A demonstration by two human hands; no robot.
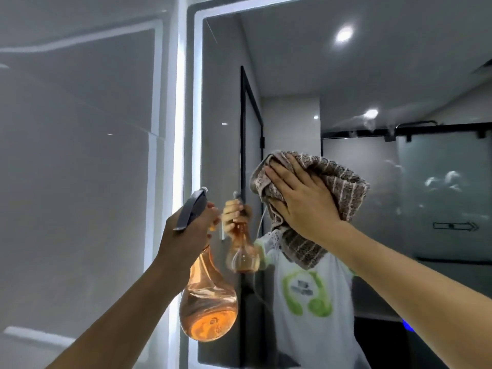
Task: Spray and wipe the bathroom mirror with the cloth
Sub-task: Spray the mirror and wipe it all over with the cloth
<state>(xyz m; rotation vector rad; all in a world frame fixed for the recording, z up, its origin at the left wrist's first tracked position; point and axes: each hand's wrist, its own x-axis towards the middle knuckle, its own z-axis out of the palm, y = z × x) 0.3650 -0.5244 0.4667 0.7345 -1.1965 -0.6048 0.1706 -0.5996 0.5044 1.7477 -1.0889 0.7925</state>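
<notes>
The bathroom mirror (372,83) fills the right of the head view, framed by a lit white border. My left hand (186,233) grips the neck of an orange, see-through spray bottle (209,302) with a grey trigger head, held close to the mirror's left edge and pointed at the glass. My right hand (300,198) lies flat on a brown striped cloth (343,182), pressing it against the mirror glass. Cloudy smears (442,179) and streaks mark the glass to the right of the cloth. The reflection shows the bottle, the cloth and a white shirt.
A glossy grey tiled wall (80,155) lies left of the mirror. The bright light strip (197,102) runs down the mirror's left edge. Reflected in the glass are a black-framed shower screen (439,134) and ceiling lights.
</notes>
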